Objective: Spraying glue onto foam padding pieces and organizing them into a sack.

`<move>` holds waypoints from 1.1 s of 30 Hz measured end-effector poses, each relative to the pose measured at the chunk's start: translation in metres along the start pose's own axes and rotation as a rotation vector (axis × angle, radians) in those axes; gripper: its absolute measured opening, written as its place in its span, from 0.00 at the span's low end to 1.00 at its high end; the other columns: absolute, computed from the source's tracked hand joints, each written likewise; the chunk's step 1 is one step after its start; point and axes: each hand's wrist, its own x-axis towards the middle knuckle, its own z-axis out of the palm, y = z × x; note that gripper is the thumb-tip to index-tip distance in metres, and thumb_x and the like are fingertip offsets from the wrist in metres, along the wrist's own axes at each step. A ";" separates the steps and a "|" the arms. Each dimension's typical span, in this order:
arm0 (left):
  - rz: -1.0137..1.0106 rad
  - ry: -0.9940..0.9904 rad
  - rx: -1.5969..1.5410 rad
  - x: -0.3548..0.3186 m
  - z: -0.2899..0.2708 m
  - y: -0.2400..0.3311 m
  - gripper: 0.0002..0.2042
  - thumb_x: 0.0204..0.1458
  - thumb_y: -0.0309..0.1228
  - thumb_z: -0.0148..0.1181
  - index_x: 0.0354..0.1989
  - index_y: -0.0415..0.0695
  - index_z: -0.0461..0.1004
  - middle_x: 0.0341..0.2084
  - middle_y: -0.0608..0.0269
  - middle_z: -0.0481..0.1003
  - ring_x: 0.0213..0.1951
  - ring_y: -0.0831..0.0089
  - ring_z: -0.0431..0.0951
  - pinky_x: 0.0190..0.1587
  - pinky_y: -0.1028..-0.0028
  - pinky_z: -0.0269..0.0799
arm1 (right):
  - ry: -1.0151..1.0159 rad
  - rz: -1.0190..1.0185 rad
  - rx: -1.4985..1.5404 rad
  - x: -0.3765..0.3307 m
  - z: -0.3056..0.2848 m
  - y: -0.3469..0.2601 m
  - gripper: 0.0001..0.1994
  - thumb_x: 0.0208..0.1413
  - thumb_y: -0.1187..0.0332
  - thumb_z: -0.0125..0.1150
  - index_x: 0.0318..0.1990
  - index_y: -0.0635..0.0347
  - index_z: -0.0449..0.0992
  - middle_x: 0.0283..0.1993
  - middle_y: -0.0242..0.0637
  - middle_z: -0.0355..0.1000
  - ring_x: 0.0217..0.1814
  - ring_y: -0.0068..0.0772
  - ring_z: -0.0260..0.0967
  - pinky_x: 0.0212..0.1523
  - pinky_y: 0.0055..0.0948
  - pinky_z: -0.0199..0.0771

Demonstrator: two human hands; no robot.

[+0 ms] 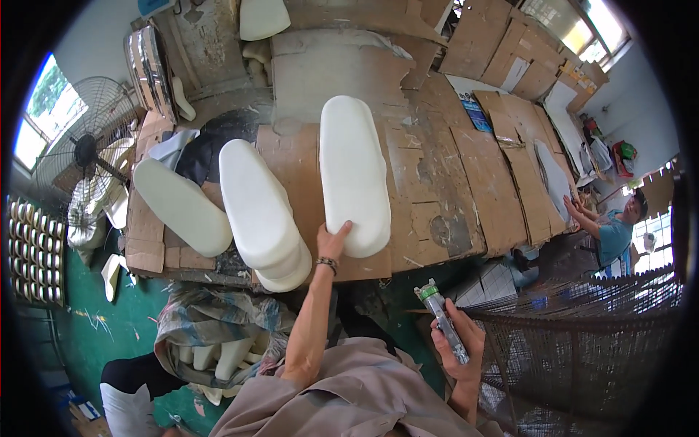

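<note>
A long white foam seat pad [355,167] lies on the cardboard-covered table. My left hand [335,242] grips its near end, thumb on top, with the fingers hidden below. Left of it rests a stack of similar white foam seat pads [255,200], and beyond that another pale pad [182,207]. Off the table's front edge, my right hand [460,339] is closed around a slim grey hand tool with a green collar [441,317]. Its exact kind cannot be made out. The tool's head points up, apart from the pads.
Cardboard sheets [437,175] cover the table. A fan [86,149] stands at the left. Below the table edge sits a cloth sack of foam pieces [218,335]. On the right, a dark stringy rack [582,349] stands close to my right arm; a co-worker [611,233] is beyond it.
</note>
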 end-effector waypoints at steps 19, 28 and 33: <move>0.139 0.088 -0.279 -0.006 0.022 -0.042 0.38 0.58 0.38 0.69 0.69 0.34 0.54 0.60 0.49 0.68 0.60 0.62 0.70 0.64 0.63 0.66 | 0.036 0.052 0.046 -0.017 -0.028 0.029 0.26 0.55 0.73 0.67 0.61 0.74 0.72 0.37 0.46 0.79 0.36 0.37 0.78 0.39 0.30 0.76; 0.089 0.027 -0.157 -0.020 0.001 -0.049 0.38 0.60 0.49 0.66 0.69 0.37 0.59 0.59 0.56 0.71 0.59 0.65 0.71 0.61 0.61 0.68 | 0.094 -0.002 0.073 0.019 -0.029 0.044 0.26 0.53 0.71 0.68 0.60 0.74 0.72 0.34 0.45 0.74 0.32 0.38 0.74 0.35 0.30 0.73; -0.033 -0.077 -0.412 -0.045 -0.004 -0.057 0.28 0.67 0.43 0.57 0.67 0.38 0.61 0.58 0.58 0.72 0.60 0.64 0.71 0.62 0.59 0.68 | 0.108 -0.040 0.053 0.015 -0.035 0.045 0.27 0.51 0.71 0.70 0.59 0.75 0.73 0.34 0.47 0.74 0.33 0.40 0.75 0.34 0.30 0.74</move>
